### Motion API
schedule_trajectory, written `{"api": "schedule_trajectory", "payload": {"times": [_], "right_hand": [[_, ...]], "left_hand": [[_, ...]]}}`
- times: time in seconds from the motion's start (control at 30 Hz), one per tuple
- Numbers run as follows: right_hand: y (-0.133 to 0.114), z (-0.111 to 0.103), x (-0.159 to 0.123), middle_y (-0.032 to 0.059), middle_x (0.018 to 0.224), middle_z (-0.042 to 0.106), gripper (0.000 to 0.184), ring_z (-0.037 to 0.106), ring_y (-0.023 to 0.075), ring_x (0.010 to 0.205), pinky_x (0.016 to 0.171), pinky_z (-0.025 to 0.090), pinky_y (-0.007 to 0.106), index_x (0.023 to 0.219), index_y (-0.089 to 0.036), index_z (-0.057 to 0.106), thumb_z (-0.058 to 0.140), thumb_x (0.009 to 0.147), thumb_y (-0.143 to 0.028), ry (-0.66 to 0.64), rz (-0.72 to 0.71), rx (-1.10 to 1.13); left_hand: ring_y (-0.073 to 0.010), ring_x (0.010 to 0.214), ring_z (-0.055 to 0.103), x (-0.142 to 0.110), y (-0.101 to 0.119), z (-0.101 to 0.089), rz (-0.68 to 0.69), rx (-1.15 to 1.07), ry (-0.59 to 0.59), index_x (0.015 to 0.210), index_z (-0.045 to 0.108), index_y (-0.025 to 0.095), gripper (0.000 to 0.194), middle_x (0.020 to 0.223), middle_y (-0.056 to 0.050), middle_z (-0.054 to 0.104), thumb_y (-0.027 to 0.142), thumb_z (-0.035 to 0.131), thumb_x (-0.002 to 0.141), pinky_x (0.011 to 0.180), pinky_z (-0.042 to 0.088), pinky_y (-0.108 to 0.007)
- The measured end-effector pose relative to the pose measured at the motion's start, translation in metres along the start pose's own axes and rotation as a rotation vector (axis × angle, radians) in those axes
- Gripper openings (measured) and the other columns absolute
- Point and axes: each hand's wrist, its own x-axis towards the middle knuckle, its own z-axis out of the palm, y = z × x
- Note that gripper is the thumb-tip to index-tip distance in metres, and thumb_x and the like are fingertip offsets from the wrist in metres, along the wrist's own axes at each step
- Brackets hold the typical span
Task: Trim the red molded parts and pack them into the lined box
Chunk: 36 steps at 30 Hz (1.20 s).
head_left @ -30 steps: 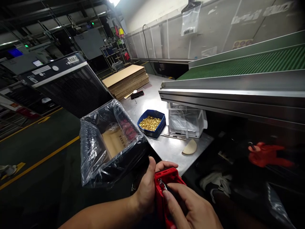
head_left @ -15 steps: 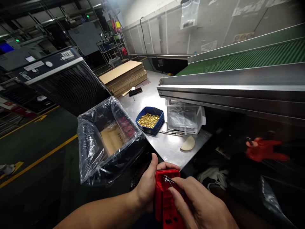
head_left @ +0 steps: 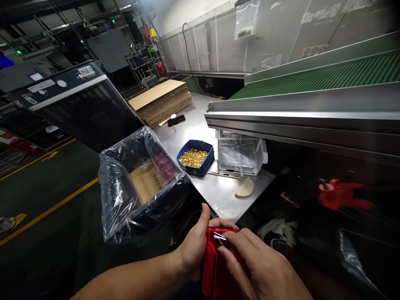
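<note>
At the bottom centre, my left hand (head_left: 195,246) is wrapped round the far left side of a red plastic housing (head_left: 208,271), its thumb up along the edge. The housing is hollow, and much of it is hidden behind my fingers. My right hand (head_left: 259,262) pinches shiny metal tweezers (head_left: 219,236) between thumb and forefinger. Their tips are inside the top end of the housing; whether they grip anything there is too small to tell. Beyond my hands, a blue bin (head_left: 200,166) full of small gold-coloured metal pieces (head_left: 193,157) stands on the metal table (head_left: 218,200).
To the left stands a crate lined with clear plastic (head_left: 108,200), with cardboard inside. A stack of cardboard sheets (head_left: 159,100), a clear-fronted bin (head_left: 239,154) and a beige half-disc (head_left: 245,188) lie on the table. A green conveyor (head_left: 328,79) slopes over its right side.
The housing has tipped slightly, so its inner compartments show less. The tweezers lie flatter across its top end. Both hands have shifted slightly down in the view and keep their holds.
</note>
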Motion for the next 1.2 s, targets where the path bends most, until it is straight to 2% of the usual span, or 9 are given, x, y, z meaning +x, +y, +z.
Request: {"api": "schedule_trajectory", "payload": {"times": [0.33, 0.43, 0.53, 0.63, 0.73, 0.9, 0.97, 1.07, 1.2], "right_hand": [[0.000, -0.019, 0.008, 0.0076, 0.087, 0.070, 0.037, 0.065, 0.0108, 0.058, 0.049, 0.051, 0.017, 0.101, -0.016, 0.063, 0.027, 0.104, -0.021, -0.027, -0.182, -0.107], [0.007, -0.026, 0.000, 0.0017, 0.091, 0.071, 0.023, 0.070, 0.0093, 0.072, 0.064, 0.055, 0.013, 0.117, -0.023, 0.061, 0.044, 0.102, -0.026, 0.015, -0.081, -0.006], [0.023, -0.024, -0.012, -0.0020, 0.097, 0.075, 0.021, 0.073, 0.0108, 0.080, 0.070, 0.056, 0.014, 0.114, -0.030, 0.064, 0.054, 0.098, -0.040, 0.272, 0.177, 0.040], [0.048, -0.004, -0.018, -0.0005, 0.093, 0.077, 0.032, 0.073, 0.0155, 0.073, 0.064, 0.058, 0.021, 0.106, -0.029, 0.070, 0.057, 0.093, -0.055, 0.417, 0.486, 0.045], [0.072, 0.031, -0.015, 0.0022, 0.090, 0.078, 0.042, 0.070, 0.0171, 0.062, 0.057, 0.056, 0.026, 0.104, -0.025, 0.071, 0.053, 0.092, -0.061, 0.340, 0.598, 0.028], [0.094, 0.094, 0.005, 0.0065, 0.105, 0.073, 0.040, 0.072, 0.0184, 0.080, 0.065, 0.054, 0.027, 0.111, -0.021, 0.066, 0.043, 0.100, -0.051, 0.338, 0.415, -0.220], [0.098, 0.112, 0.012, 0.0064, 0.103, 0.071, 0.034, 0.071, 0.0173, 0.080, 0.059, 0.051, 0.025, 0.109, -0.021, 0.067, 0.043, 0.102, -0.043, 0.282, 0.327, -0.353], [0.103, 0.127, 0.019, 0.0044, 0.097, 0.068, 0.027, 0.069, 0.0152, 0.069, 0.048, 0.043, 0.024, 0.107, -0.021, 0.069, 0.047, 0.101, -0.036, 0.191, 0.285, -0.433], [0.102, 0.130, 0.024, 0.0079, 0.105, 0.067, 0.031, 0.070, 0.0164, 0.076, 0.054, 0.047, 0.024, 0.117, -0.018, 0.066, 0.049, 0.100, -0.039, 0.228, 0.325, -0.473]], "left_hand": [[-0.0131, 0.058, 0.059, 0.001, -0.007, 0.000, -0.073, 0.008, 0.032, 0.093, 0.069, 0.010, 0.081, 0.072, -0.006, 0.063, 0.071, 0.016, 0.098, 0.055, 0.046, -0.021], [-0.0156, 0.061, 0.063, 0.004, -0.009, -0.003, -0.085, -0.044, -0.032, 0.092, 0.069, 0.009, 0.087, 0.076, -0.010, 0.065, 0.075, 0.012, 0.095, 0.064, 0.050, -0.025], [-0.0202, 0.069, 0.067, 0.006, -0.009, -0.007, -0.103, -0.098, -0.102, 0.097, 0.069, 0.007, 0.096, 0.083, -0.015, 0.067, 0.079, 0.006, 0.091, 0.072, 0.052, -0.030], [-0.0249, 0.072, 0.068, 0.006, -0.006, -0.010, -0.134, -0.109, -0.128, 0.103, 0.069, 0.006, 0.102, 0.086, -0.018, 0.068, 0.081, 0.002, 0.088, 0.073, 0.051, -0.034], [-0.0230, 0.069, 0.066, 0.004, -0.004, -0.011, -0.141, -0.166, -0.135, 0.104, 0.069, 0.006, 0.099, 0.084, -0.017, 0.068, 0.079, 0.004, 0.090, 0.073, 0.049, -0.033], [-0.0233, 0.067, 0.066, 0.002, -0.005, -0.013, -0.128, -0.258, -0.118, 0.102, 0.068, 0.009, 0.095, 0.078, -0.014, 0.067, 0.081, 0.008, 0.090, 0.074, 0.051, -0.036], [-0.0220, 0.067, 0.066, 0.001, -0.006, -0.014, -0.096, -0.278, -0.079, 0.100, 0.068, 0.009, 0.092, 0.078, -0.013, 0.068, 0.081, 0.011, 0.090, 0.074, 0.051, -0.035], [-0.0192, 0.067, 0.065, -0.002, -0.006, -0.017, 0.008, -0.265, -0.016, 0.098, 0.067, 0.009, 0.085, 0.079, -0.012, 0.067, 0.077, 0.015, 0.094, 0.073, 0.051, -0.031], [-0.0180, 0.071, 0.066, -0.003, -0.004, -0.021, 0.117, -0.222, 0.005, 0.102, 0.066, 0.009, 0.082, 0.084, -0.012, 0.067, 0.072, 0.013, 0.097, 0.075, 0.050, -0.029]]}}
